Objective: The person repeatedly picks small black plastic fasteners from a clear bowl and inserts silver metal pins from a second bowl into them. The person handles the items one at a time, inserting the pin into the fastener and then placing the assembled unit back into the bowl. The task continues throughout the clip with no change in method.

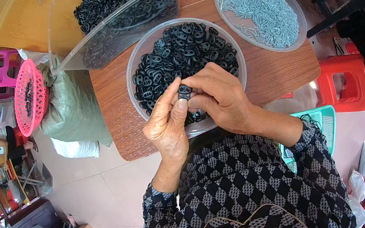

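Note:
Between my fingertips is a small black two-hole cord lock (184, 91), held over the near part of a round clear tub. My left hand (167, 119) pinches it with thumb and forefinger from the left. From the right, my right hand (222, 96) grips the same piece, its fingers curled. Below and beyond them, the round tub (243, 72) is heaped with black cord locks (176, 49). A round clear tray (302, 28) at the far right holds many small silvery springs (267, 13), with a dark piece lying among them.
A rectangular clear bin (116, 33) of black parts stands at the far left of the wooden table (116, 106). Left of the table are a stuffed sack (70, 108) and a pink basket (35, 97). A red stool (344, 84) and a green basket (328, 121) stand right.

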{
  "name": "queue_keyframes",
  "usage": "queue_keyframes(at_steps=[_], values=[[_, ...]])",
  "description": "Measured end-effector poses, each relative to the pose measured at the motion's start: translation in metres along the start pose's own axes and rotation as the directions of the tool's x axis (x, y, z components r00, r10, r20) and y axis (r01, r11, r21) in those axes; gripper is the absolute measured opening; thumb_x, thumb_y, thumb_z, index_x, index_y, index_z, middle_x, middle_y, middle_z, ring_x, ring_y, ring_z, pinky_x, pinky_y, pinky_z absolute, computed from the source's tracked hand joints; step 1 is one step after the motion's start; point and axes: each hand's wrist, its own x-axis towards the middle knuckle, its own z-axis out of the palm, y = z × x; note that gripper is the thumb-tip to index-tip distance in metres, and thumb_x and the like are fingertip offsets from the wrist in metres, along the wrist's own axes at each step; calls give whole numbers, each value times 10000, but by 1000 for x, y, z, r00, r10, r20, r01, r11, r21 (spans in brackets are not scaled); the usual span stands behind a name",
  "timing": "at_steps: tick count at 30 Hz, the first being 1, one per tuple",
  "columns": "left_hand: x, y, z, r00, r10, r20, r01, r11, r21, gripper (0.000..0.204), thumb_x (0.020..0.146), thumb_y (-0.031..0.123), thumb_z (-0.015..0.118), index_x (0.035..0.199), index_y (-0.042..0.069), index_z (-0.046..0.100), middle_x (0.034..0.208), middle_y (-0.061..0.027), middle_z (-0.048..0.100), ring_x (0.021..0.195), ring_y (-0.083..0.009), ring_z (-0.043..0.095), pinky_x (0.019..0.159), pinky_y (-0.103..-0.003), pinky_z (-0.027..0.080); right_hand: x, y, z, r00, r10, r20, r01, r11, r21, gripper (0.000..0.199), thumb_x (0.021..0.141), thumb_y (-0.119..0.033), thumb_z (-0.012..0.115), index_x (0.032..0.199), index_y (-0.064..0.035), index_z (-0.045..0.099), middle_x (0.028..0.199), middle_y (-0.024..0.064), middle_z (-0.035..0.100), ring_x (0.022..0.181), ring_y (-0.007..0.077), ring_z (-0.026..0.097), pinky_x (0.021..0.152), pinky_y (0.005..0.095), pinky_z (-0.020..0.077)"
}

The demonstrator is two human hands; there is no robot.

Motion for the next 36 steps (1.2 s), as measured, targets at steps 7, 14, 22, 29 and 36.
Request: queue_keyframes(at_steps=[7, 14, 22, 29, 36], values=[[-5, 6, 5, 996, -64, -60, 59, 995, -80, 323, 805, -35, 624, 1124, -67, 584, 898, -53, 618, 790, -91, 542, 751, -212, 455, 0, 1, 3, 997, -77, -17, 76, 997, -33, 308, 651, 15, 651, 944, 55, 565, 754, 120, 543, 689, 276, 482, 598, 356, 405], [-6, 5, 7, 991, -98, -96, 85, 988, -131, 296, 826, -42, 593, 1120, -77, 578, 1068, -129, 619, 919, -126, 569, 849, -244, 449, 1, 0, 3, 997, -81, -8, 80, 996, -26, 315, 651, 23, 658, 948, 57, 558, 769, 126, 546, 695, 279, 487, 600, 359, 406], [-6, 8, 8, 991, -117, -72, 104, 982, -156, 300, 834, -21, 597, 1129, -70, 576, 1102, -130, 614, 929, -118, 562, 855, -234, 441, 0, 0, 0, 996, -85, -24, 83, 994, -66, 322, 644, 15, 666, 946, 52, 559, 785, 126, 548, 700, 283, 484, 609, 363, 405], [-3, 7, 5, 993, -101, -54, 93, 985, -145, 270, 825, -5, 620, 1087, -63, 596, 1037, -106, 630, 890, -104, 558, 818, -227, 449, -1, 2, 1, 993, -117, -9, 116, 990, -79, 352, 630, 5, 672, 956, 48, 547, 813, 126, 543, 711, 280, 484, 615, 361, 409], [-3, 6, 6, 992, -108, -67, 92, 975, -201, 261, 824, 22, 635, 1069, -61, 602, 1029, -106, 629, 888, -102, 556, 812, -226, 449, 1, 2, -2, 991, -136, -4, 135, 985, -106, 359, 632, -5, 676, 961, 43, 542, 816, 124, 539, 710, 277, 487, 610, 356, 418]])
